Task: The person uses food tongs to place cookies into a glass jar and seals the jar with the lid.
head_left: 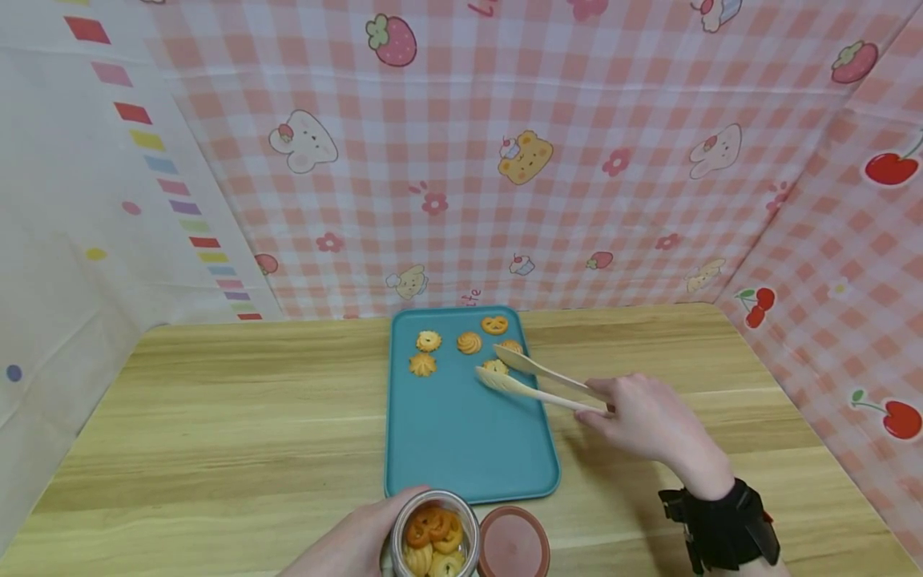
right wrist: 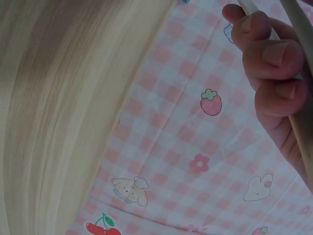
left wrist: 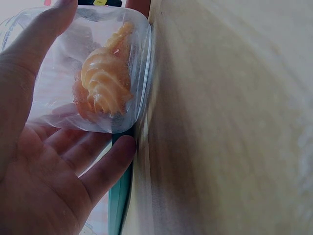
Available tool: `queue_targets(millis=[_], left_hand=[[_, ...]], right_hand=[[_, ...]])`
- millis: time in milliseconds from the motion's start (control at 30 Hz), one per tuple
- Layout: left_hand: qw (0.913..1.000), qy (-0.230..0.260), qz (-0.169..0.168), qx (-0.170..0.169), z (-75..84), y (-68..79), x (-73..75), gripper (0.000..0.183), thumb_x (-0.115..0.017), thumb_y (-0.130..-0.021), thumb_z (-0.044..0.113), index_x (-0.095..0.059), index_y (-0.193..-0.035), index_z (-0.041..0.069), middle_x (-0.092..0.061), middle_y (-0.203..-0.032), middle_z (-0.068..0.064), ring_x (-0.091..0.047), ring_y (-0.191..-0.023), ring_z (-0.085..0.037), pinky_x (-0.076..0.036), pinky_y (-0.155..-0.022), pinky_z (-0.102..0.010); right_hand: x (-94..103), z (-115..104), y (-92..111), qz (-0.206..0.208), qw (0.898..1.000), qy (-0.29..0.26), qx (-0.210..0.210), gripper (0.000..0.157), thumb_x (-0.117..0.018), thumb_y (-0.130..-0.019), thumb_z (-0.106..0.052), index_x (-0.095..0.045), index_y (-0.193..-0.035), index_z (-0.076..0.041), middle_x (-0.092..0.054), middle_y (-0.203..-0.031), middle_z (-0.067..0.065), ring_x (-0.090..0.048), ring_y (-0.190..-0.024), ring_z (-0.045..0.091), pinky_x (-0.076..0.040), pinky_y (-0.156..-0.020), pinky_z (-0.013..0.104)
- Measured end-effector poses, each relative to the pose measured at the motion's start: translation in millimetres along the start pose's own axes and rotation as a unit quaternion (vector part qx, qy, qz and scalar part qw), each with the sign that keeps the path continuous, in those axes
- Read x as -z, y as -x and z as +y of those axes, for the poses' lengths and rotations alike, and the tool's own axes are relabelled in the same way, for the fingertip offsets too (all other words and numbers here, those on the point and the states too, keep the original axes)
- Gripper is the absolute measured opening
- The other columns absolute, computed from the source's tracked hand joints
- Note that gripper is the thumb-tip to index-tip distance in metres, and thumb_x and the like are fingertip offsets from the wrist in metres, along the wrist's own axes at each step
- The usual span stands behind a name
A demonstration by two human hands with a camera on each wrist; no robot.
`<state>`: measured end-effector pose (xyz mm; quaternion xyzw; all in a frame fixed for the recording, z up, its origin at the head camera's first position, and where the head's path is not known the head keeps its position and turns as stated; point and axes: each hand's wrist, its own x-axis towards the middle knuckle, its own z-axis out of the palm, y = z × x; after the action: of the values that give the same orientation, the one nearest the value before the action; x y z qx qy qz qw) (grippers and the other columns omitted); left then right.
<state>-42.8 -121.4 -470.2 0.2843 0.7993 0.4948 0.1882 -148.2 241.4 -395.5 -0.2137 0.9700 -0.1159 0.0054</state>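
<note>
My right hand [head_left: 642, 417] grips light-coloured tongs [head_left: 508, 383] over the right side of a teal tray [head_left: 461, 441]. The tongs' tips stand apart, with a flower-shaped cookie [head_left: 495, 366] between them. Behind the upper arm a swirled cookie [head_left: 513, 346] is partly hidden. In the right wrist view, the fingers [right wrist: 276, 56] curl round the handles. My left hand [head_left: 364, 525] holds a clear jar [head_left: 476, 535] upright at the tray's near edge. Inside it are pretzel-shaped cookies [head_left: 433, 525] and a swirled cookie [left wrist: 105, 81]. Its mouth is uncovered.
A reddish-brown round lid [head_left: 514, 541] lies right of the jar. Farther up the tray are a pretzel cookie [head_left: 494, 324], a swirl cookie [head_left: 469, 343] and two flower-shaped cookies [head_left: 429, 341]. Checked cloth [head_left: 461, 224] hangs behind the wooden table [head_left: 252, 433].
</note>
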Motion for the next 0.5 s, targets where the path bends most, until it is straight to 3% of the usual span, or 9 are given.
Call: queue_targets(millis=[100, 500], left_hand=[[1.0000, -0.005, 0.003, -0.003, 0.2, 0.4, -0.4, 0.076, -0.077, -0.076, 0.047, -0.042, -0.141, 0.032, -0.057, -0.123, 0.013, -0.056, -0.106, -0.008, -0.047, -0.089, -0.031], [0.9998, -0.015, 0.009, -0.003, 0.1, 0.9, -0.9, 0.077, -0.077, -0.075, 0.048, -0.041, -0.142, 0.033, -0.057, -0.124, 0.014, -0.056, -0.107, -0.007, -0.047, -0.089, -0.032]], right_hand=[[-0.7, 0.8, -0.5, -0.001, 1.000, -0.006, -0.001, 0.040, -0.071, -0.085, -0.035, -0.071, -0.113, -0.007, -0.037, -0.053, -0.011, -0.031, -0.045, 0.004, -0.026, -0.041, 0.022], [-2.0, 0.4, -1.0, 0.007, 1.000, -0.007, 0.009, 0.033, -0.071, -0.085, -0.033, -0.073, -0.108, -0.010, -0.033, -0.053, -0.012, -0.028, -0.045, 0.003, -0.024, -0.041, 0.023]])
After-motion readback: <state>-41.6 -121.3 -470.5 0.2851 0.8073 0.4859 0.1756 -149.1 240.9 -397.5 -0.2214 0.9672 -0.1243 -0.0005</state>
